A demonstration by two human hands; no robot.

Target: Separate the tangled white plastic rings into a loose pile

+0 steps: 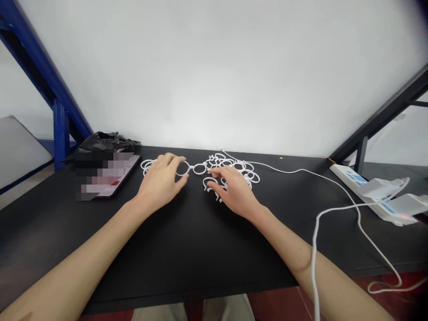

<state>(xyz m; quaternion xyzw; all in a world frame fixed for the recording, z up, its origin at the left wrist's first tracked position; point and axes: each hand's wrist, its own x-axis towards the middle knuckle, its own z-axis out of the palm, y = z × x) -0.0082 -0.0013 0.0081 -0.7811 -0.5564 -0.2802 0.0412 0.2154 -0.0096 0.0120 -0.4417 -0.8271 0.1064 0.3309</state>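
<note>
From my end, the biggest thing in view is the black table, which fills the lower half of the frame under a bare white wall. A blue frame slants down the upper left. At the right edge a white power strip lies on the table, and a white cable loops from it across the table and down over the right forearm. At centre left there is a phone with a crumpled black bag behind it.

Both hands are palm down at the middle of the frame. The left hand sits just left of centre, fingers curved over a row of linked white rings. The row's long axis runs left to right across the picture, passing under this hand and out past its fingertips. I cannot tell whether the hand pinches a ring or only rests on the row, because the thumb is hidden.

The right hand sits just right of centre, fingers spread and relaxed, gripping nothing. Its fingertips lie on the near edge of the pile of loose rings, and the rest of the pile lies just above it in the frame. A single ring lies beside its thumb, between the two hands and nearer the right one.

The free end of the row points straight at the pile.
</note>
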